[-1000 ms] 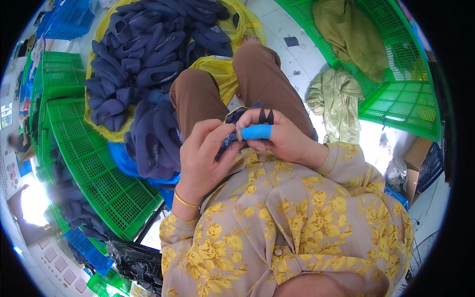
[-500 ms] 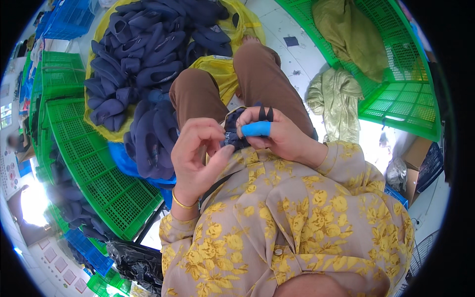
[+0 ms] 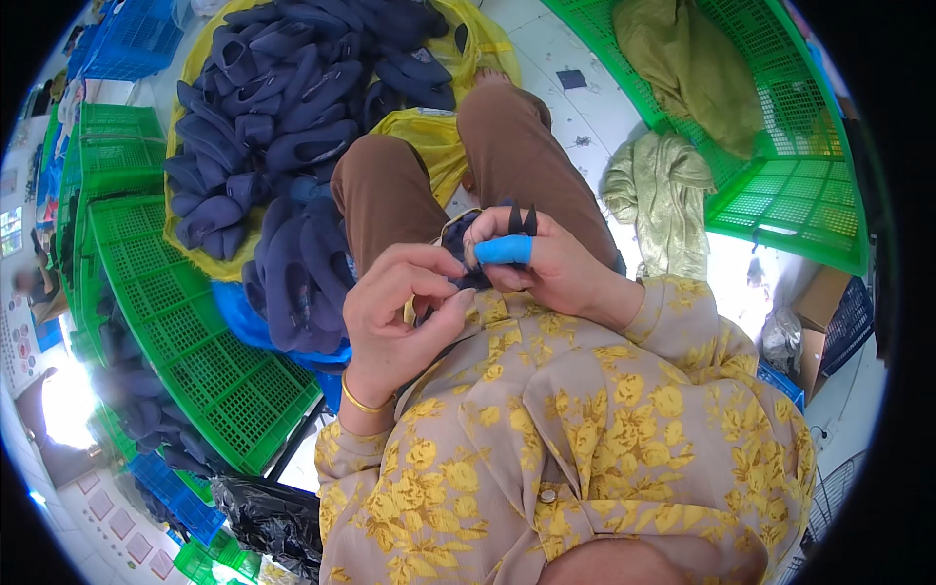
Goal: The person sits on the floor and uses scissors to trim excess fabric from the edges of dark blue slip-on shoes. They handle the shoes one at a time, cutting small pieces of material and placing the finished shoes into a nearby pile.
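Note:
In my lap, my right hand point(image 3: 561, 261) is closed around a navy cloth piece with a thin tan edge point(image 3: 455, 232). Most of that piece is hidden behind the fingers, so its full shape does not show. A blue wrap covers one finger of this hand, and black bands ring others. My left hand point(image 3: 400, 312), with a gold bangle at the wrist, meets the piece from the left. Its thumb and forefinger are pinched together close against the cloth; what lies between them is too small to make out. Navy cloth shoes point(image 3: 302, 258) lie just beyond it.
A heap of navy shoes point(image 3: 283, 97) fills a yellow bag point(image 3: 492, 49) ahead of my knees. Green crates stand at the left point(image 3: 195, 292) and right point(image 3: 799, 205). Shiny pale-green cloth point(image 3: 658, 195) hangs beside the right crate. A black plastic bag point(image 3: 268, 517) is at lower left.
My left hand has moved slightly right and down, and its thumb and forefinger have drawn together from a wider gap. The right hand keeps its hold almost unmoved.

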A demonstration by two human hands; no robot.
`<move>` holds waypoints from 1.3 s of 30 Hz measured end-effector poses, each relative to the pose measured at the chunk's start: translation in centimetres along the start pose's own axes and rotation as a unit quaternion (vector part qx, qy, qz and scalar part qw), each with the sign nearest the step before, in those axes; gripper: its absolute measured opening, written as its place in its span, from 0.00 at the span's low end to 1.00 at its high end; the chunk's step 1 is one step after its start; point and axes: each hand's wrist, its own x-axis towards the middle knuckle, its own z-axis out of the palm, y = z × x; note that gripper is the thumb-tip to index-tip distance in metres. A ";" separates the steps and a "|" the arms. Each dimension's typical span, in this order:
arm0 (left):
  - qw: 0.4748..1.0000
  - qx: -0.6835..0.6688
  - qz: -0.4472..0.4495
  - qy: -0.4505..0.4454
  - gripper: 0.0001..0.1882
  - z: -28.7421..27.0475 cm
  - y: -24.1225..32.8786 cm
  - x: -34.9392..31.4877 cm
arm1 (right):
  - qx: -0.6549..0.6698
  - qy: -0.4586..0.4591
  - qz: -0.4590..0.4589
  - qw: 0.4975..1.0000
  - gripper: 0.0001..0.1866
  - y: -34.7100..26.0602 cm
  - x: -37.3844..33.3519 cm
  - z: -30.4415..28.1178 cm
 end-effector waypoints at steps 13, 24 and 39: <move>0.977 0.199 -0.058 -0.054 0.05 -1.9 0.7 0.6 | 0.013 0.025 -0.004 1.000 0.04 -0.3 0.0 -0.1; 0.912 0.405 0.058 -0.002 0.05 -3.4 2.5 0.7 | 0.013 0.038 -0.057 0.998 0.05 0.4 0.6 -0.8; 0.971 0.225 -0.055 -0.053 0.08 -1.1 2.6 1.3 | -0.003 -0.020 -0.032 0.999 0.07 0.4 0.5 -0.6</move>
